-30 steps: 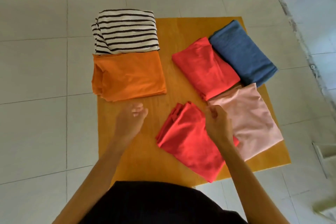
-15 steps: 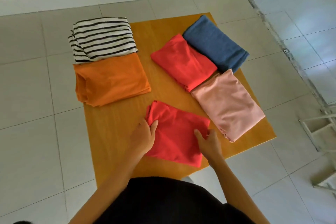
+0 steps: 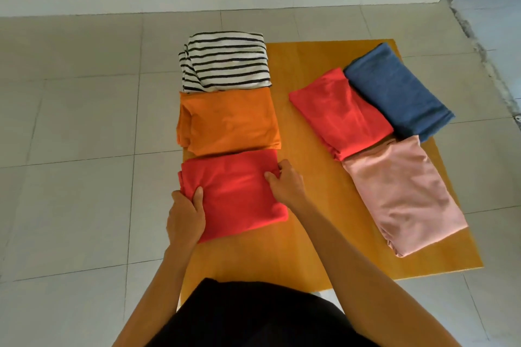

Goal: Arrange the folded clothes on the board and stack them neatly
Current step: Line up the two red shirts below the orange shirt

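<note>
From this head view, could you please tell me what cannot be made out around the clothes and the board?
- Left edge of the board: covered by the striped garment, the orange garment and the near red garment.
- Board's near edge: hidden by the person's dark clothing.
- Left hand and right hand: fingertips tucked into the near red garment.
- Pink garment: its far end lies under the far red garment.

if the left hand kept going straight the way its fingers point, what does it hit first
Probably the orange folded cloth. The left hand grips the near red cloth, pointing away from the person; the orange one lies directly beyond.
</note>
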The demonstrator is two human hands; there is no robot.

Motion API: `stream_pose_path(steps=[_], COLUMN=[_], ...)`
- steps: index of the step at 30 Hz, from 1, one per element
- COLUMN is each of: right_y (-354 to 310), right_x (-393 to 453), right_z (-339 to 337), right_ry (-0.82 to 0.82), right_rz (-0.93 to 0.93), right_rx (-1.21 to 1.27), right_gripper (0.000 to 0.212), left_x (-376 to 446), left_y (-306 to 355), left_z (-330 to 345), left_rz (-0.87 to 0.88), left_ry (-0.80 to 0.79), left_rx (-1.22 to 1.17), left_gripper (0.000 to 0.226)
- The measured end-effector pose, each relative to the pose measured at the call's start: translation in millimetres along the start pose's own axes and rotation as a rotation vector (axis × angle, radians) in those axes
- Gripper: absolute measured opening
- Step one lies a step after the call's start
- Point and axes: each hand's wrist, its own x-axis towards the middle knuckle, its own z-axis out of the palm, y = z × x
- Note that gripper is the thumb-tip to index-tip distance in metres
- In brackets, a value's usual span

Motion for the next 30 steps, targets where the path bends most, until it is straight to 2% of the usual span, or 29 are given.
stream_pose_path(steps=[9,12,16,20,24,26,30], right_y=[-2.5,6.1,28.6,45.5,60.4,61.7,69.8], right_x=[4.9,9.1,17.9,35.8,55.7,63.2,74.3], right_z=[-4.8,-30.5,-91.3,-136.0,-148.3,-145.1,-146.5], right_ry=[-0.012,0.15,0.476,0.627,0.592,0.532,0.52], right_rz=[-0.027,-0.01,0.141,0.321,0.383,0.384,0.43], right_rx=[-0.002,0.053,0.228,0.356,0.432,0.462,0.621], right_gripper=[0.029,0.013,0.013,0.014,0.025,0.036,0.054], left_x=[11.8,16.7,22.7,22.0,24.7,34.3,62.3], left_y=[3.7,12.2,51.1,121.1,189.6,218.9,276.8], left_z=[-5.4,-12.5,-18.0,1.9,40.4,58.4,94.7], left_rz=[-0.067,-0.039,0.109,0.401,0.659,0.704,0.7], left_ry=[0.002,0.055,0.168,0.042,-0.208,-0.273,-0.329], left_rx=[-0.04,-0.017,0.056,0.006,-0.018,0.003,0.047], left_gripper=[0.059,0.062,0.055,0.047,0.054,0.058,0.059])
